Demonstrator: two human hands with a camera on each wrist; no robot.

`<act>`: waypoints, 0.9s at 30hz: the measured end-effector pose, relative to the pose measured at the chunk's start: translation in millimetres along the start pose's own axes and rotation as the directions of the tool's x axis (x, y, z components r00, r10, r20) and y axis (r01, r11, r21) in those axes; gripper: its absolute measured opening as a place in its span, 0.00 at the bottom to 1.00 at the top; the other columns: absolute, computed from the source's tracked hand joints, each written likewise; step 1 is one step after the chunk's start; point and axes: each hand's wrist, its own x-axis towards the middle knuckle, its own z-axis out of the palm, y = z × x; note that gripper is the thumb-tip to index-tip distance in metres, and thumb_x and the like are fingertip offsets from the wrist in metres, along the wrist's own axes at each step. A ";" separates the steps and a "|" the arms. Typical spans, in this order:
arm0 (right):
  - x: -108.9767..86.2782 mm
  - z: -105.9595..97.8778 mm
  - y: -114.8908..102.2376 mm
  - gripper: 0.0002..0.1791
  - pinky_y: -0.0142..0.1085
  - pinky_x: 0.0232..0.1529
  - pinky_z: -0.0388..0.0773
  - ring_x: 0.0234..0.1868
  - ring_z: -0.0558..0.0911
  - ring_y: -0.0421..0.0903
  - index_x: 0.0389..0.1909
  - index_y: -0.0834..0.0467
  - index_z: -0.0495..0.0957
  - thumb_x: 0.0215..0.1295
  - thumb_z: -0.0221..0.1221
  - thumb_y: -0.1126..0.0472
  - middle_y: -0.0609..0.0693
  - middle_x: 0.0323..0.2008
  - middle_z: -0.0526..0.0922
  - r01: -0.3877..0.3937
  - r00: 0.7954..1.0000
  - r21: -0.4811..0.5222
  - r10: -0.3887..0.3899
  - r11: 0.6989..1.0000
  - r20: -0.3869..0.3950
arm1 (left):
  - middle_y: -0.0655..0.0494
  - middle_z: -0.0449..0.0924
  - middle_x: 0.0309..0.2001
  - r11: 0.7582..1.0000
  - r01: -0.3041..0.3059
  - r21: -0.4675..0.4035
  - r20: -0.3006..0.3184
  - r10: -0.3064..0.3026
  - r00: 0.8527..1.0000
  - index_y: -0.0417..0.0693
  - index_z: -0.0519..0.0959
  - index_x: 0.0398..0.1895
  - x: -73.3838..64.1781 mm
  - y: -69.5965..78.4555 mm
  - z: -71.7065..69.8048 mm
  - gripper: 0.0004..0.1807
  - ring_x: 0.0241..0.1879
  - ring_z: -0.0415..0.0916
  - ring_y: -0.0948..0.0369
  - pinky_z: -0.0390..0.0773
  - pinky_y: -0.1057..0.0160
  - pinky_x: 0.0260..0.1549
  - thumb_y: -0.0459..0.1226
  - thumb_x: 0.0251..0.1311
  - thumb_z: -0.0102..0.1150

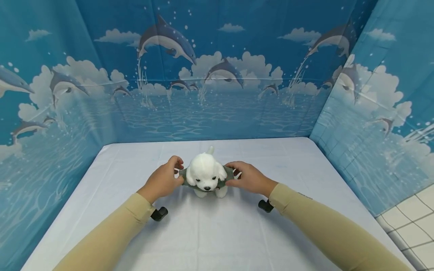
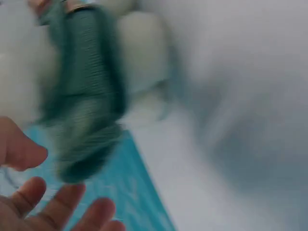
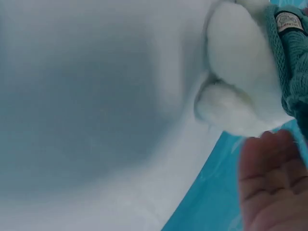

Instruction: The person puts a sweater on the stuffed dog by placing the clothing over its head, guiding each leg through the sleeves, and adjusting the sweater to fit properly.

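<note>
A white plush dog stands upright on the white table, its face toward me. It wears a green knitted garment that sticks out on both sides of its body. My left hand is at the garment's left end; in the left wrist view its thumb and fingers are spread apart beside the knit. On the other side is my right hand, close to the garment's right end. Its fingers look nearly straight in the right wrist view, where the thumb is hidden. A small label shows on the knit.
The white cloth-covered table lies under both arms. A blue curtain with dolphins encloses the back and sides. Pale tiles appear at the lower right. Dark wrist devices hang below both cuffs.
</note>
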 end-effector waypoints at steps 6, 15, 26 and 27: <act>-5.0 -4.9 6.1 0.48 0.54 0.68 0.76 0.69 0.74 0.56 0.80 0.57 0.62 0.65 0.74 0.49 0.55 0.76 0.67 -0.030 0.998 -0.014 0.031 0.999 0.057 | 0.48 0.66 0.76 0.987 -0.160 0.015 -0.106 0.160 0.981 0.50 0.63 0.78 -9.0 42.1 -18.2 0.31 0.75 0.67 0.46 0.74 0.39 0.66 0.50 0.78 0.52; -5.8 -7.3 5.5 0.50 0.56 0.73 0.72 0.75 0.70 0.61 0.82 0.52 0.61 0.63 0.75 0.48 0.54 0.80 0.64 -0.019 0.998 -0.023 0.020 1.000 0.060 | 0.45 0.60 0.80 0.806 -0.377 0.456 0.026 0.411 0.911 0.62 0.65 0.81 -8.8 87.0 3.7 0.50 0.76 0.65 0.42 0.75 0.39 0.68 0.64 0.57 0.73; -8.1 -7.5 1.3 0.49 0.58 0.74 0.71 0.78 0.67 0.61 0.82 0.50 0.61 0.63 0.75 0.52 0.53 0.81 0.62 -0.015 0.998 -0.011 0.016 1.000 0.067 | 0.40 0.67 0.68 0.814 -0.320 0.484 -0.008 0.370 0.929 0.54 0.71 0.72 -11.8 77.9 13.8 0.46 0.60 0.74 0.42 0.86 0.49 0.46 0.51 0.50 0.82; -8.4 -7.7 0.9 0.49 0.58 0.74 0.70 0.78 0.67 0.61 0.82 0.50 0.61 0.63 0.75 0.52 0.52 0.81 0.62 -0.013 0.998 -0.007 0.013 1.000 0.069 | 0.40 0.67 0.68 0.836 -0.311 0.453 -0.010 0.354 0.935 0.54 0.70 0.72 -11.4 75.8 12.7 0.45 0.60 0.73 0.42 0.86 0.49 0.44 0.50 0.51 0.81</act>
